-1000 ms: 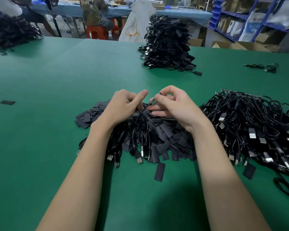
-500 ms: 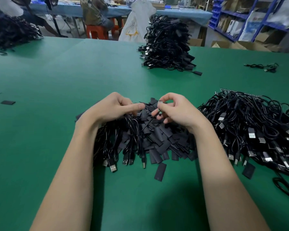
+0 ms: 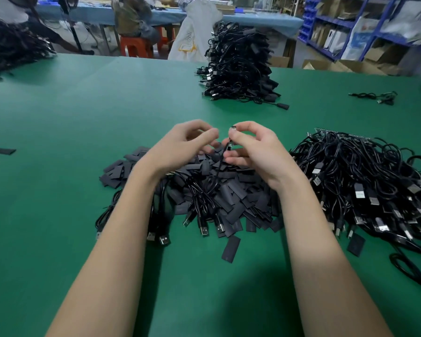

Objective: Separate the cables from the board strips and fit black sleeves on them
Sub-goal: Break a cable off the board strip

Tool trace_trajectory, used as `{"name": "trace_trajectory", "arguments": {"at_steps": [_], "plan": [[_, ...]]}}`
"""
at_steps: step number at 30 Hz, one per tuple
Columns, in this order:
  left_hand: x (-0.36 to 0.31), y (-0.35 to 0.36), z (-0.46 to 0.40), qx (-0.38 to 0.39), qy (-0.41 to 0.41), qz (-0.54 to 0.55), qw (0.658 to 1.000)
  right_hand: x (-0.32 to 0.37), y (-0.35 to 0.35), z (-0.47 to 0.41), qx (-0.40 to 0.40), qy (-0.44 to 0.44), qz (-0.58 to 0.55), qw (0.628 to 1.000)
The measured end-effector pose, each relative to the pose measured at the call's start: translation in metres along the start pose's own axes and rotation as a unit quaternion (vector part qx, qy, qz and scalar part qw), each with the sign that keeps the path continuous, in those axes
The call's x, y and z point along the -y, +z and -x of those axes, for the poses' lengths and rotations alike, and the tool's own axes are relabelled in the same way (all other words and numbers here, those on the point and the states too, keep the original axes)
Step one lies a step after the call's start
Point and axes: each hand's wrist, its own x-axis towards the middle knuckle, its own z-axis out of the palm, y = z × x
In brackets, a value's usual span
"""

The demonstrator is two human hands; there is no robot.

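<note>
My right hand (image 3: 253, 147) pinches the small board end (image 3: 233, 128) of a black cable (image 3: 223, 159) between thumb and forefinger, held up above a heap of flat black sleeves (image 3: 243, 190). The cable hangs down into the heap. My left hand (image 3: 180, 144) hovers just left of it, with its blurred fingers curled towards the cable end; whether it holds anything is unclear. A bundle of cables with USB plugs (image 3: 161, 215) lies under my left forearm. To the right, a big tangle of cables (image 3: 362, 181) is still joined to green board strips (image 3: 319, 132).
A tall stack of cables (image 3: 238, 62) stands at the far middle of the green table (image 3: 58, 190). Single sleeves lie at front centre (image 3: 231, 249), far left (image 3: 4, 151) and right (image 3: 355, 244). A lone cable (image 3: 374, 96) lies far right. People sit beyond the table.
Both hands have lifted off the heap. My right hand raised the cable's board end higher. My left hand let go of the cable bundle and came up beside the right.
</note>
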Motion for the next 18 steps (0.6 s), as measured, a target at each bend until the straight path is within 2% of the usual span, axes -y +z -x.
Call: {"name": "trace_trajectory", "arguments": {"at_steps": [1, 3, 6, 7, 9, 11, 14, 18], "plan": [[-0.002, 0.007, -0.001, 0.027, -0.024, 0.053, 0.998, -0.001, -0.001, -0.001, -0.01, -0.008, 0.003, 1.0], [-0.002, 0.019, -0.002, 0.051, -0.045, 0.089, 0.994, -0.004, -0.005, -0.002, -0.021, -0.013, 0.023, 0.999], [0.002, 0.032, -0.002, 0.018, -0.061, 0.108, 0.992, -0.008, -0.015, -0.003, -0.035, -0.009, 0.106, 0.994], [0.003, 0.034, -0.002, 0.002, -0.068, 0.111, 0.991, -0.011, -0.02, -0.004, -0.049, -0.02, 0.186, 0.981], [0.005, 0.036, -0.004, -0.031, -0.077, 0.106, 0.991, -0.014, -0.032, -0.004, -0.061, -0.051, 0.356, 0.931], [0.006, 0.038, -0.006, -0.064, -0.078, 0.078, 0.992, -0.016, -0.039, -0.004, -0.026, -0.05, 0.453, 0.89], [0.008, 0.041, -0.006, -0.104, -0.085, 0.033, 0.99, -0.019, -0.042, -0.002, 0.025, -0.027, 0.498, 0.866], [0.011, 0.05, -0.005, -0.15, -0.055, -0.046, 0.986, -0.023, -0.044, -0.006, 0.016, -0.038, 0.492, 0.869]]}}
